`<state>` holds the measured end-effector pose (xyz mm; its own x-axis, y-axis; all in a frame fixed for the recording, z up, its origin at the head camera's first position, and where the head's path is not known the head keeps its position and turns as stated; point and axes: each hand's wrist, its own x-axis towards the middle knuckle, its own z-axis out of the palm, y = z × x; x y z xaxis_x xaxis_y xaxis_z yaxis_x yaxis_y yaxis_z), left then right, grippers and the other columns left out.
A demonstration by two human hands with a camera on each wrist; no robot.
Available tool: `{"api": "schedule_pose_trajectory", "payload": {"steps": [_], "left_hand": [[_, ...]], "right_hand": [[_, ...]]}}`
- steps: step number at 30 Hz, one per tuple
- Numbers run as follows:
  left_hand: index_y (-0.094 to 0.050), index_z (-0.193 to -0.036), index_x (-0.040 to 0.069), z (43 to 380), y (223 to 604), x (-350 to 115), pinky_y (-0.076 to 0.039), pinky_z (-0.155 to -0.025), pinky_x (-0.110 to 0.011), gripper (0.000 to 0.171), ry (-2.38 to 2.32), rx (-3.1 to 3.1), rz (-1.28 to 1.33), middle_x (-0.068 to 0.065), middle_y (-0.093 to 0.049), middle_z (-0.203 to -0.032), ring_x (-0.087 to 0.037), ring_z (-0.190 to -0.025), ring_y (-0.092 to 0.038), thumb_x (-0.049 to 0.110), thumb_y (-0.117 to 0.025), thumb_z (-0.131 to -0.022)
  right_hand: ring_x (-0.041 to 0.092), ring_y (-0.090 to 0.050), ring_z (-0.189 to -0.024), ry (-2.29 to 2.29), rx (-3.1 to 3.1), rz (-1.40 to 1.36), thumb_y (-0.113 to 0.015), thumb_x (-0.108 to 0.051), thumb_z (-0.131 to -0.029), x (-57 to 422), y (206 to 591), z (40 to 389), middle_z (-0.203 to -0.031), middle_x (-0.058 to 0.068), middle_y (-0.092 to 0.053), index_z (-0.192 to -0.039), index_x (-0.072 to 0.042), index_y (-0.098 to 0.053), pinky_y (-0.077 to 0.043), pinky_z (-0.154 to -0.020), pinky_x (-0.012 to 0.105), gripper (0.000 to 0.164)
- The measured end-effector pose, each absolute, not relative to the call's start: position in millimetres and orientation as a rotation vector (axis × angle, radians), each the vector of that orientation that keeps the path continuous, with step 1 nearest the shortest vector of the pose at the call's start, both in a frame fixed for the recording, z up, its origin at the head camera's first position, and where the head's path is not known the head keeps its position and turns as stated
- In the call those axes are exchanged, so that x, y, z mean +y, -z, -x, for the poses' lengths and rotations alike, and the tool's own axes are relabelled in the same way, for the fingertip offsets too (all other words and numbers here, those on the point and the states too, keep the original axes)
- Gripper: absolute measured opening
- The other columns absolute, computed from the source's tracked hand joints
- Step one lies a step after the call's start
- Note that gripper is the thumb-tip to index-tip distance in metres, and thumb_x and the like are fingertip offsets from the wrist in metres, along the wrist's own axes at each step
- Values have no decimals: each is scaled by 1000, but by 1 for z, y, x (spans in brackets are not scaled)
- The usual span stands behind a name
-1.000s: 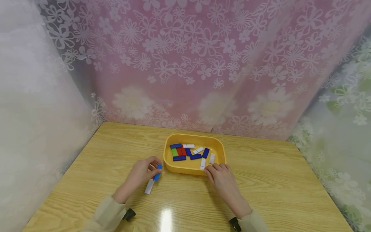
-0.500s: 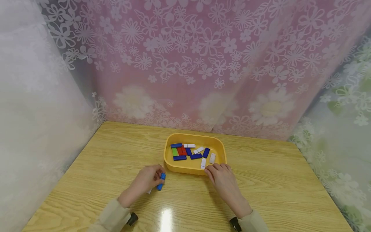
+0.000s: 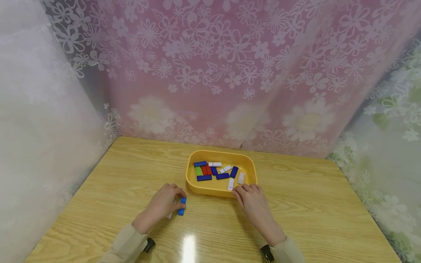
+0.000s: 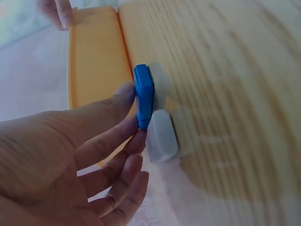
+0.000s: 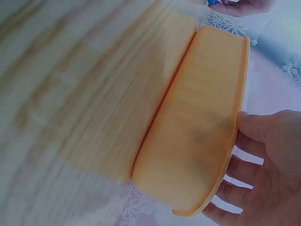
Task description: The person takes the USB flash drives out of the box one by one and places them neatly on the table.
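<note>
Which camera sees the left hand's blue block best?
Left wrist: the blue block looks biggest there, almost uncovered. Head shows it small, partly behind the thumb; right wrist shows just a bit at the top edge.

the tabletop (image 3: pixel 312 204) has a light yellow wood look with wavy grain lines, and a bright white reflection (image 3: pixel 189 248) is shining on its near part. behind its far edge there hangs a pink curtain (image 3: pixel 210 102), which is printed with many white flowers in its upper part and with larger, pale, daisy-like flowers with yellowish centres near its lower edge. on the left side of the tabletop hangs a whitish, rather blurred cloth (image 3: pixel 42 109), and on the right side a pale cloth (image 3: pixel 391 146) bears white flowers and green leaves.
</note>
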<state>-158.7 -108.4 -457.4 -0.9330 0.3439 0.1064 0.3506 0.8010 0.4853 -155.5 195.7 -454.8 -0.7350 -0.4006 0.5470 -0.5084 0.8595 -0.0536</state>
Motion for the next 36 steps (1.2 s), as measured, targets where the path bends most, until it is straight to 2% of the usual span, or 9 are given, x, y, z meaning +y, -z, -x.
{"api": "schedule_pose_trajectory", "payload": {"steps": [4, 7, 11, 12, 13, 16, 19, 28, 36], "left_hand": [[-76, -94, 10, 158, 458, -112, -45, -104, -50, 23, 813, -2974, 591, 0, -68, -95, -24, -95, -59, 20, -89, -77], [-76, -94, 10, 156, 456, -115, -34, -114, -56, 24, 835, -2987, 588, 0, -68, -97, -27, -101, -60, 19, -89, -77], [-76, -95, 11, 153, 454, -118, -31, -116, -58, 24, 836, -2989, 608, 1, -68, -98, -28, -104, -61, 21, -89, -77], [-76, -95, 11, 153, 453, -118, -32, -115, -59, 24, 830, -2985, 610, 1, -68, -98, -28, -104, -61, 21, -89, -77], [-76, -95, 11, 153, 452, -118, -38, -111, -56, 23, 823, -2975, 611, 0, -68, -98, -27, -102, -62, 20, -88, -78], [-76, -96, 12, 155, 449, -118, -52, -94, -46, 16, 819, -2926, 575, 0, -68, -96, -24, -94, -62, 17, -84, -83], [-76, -95, 14, 159, 446, -118, -54, -73, -35, 8, 826, -2873, 496, 2, -67, -91, -18, -85, -62, 16, -79, -88], [-74, -98, 14, 169, 438, -110, -55, -68, -29, 5, 889, -2789, 441, 4, -67, -89, -11, -77, -63, 13, -74, -94], [-73, -102, 9, 189, 421, -90, -58, -70, -31, 7, 880, -2700, 504, -1, -70, -93, -15, -80, -66, 11, -72, -95]], "right_hand": [[26, -57, -71, -272, -2504, -657, -72, -18, -94, 196, 454, 156, -75, 0, -63, -89, -12, -73, -51, -79, 49, 7], [26, -57, -71, -273, -2506, -656, -72, -18, -94, 196, 454, 156, -75, 0, -63, -89, -12, -73, -52, -79, 49, 8], [26, -58, -71, -277, -2502, -656, -72, -18, -94, 196, 454, 157, -75, 0, -64, -89, -12, -73, -52, -79, 50, 8], [26, -58, -71, -277, -2502, -656, -72, -18, -94, 196, 454, 157, -75, 0, -64, -89, -12, -73, -52, -79, 50, 8], [26, -58, -72, -278, -2505, -654, -72, -18, -94, 196, 453, 157, -75, 0, -64, -89, -12, -73, -52, -80, 50, 8], [26, -58, -72, -280, -2511, -650, -72, -18, -94, 197, 453, 157, -76, 0, -64, -89, -12, -73, -52, -80, 50, 8], [26, -59, -73, -282, -2514, -646, -72, -19, -94, 197, 453, 157, -76, 0, -64, -89, -13, -73, -52, -81, 50, 8], [27, -59, -73, -257, -2515, -641, -73, -19, -94, 197, 453, 157, -76, 0, -64, -89, -13, -73, -52, -80, 50, 8], [26, -59, -72, -257, -2496, -654, -74, -19, -92, 196, 455, 156, -76, 0, -64, -89, -13, -73, -52, -80, 50, 7]]}}
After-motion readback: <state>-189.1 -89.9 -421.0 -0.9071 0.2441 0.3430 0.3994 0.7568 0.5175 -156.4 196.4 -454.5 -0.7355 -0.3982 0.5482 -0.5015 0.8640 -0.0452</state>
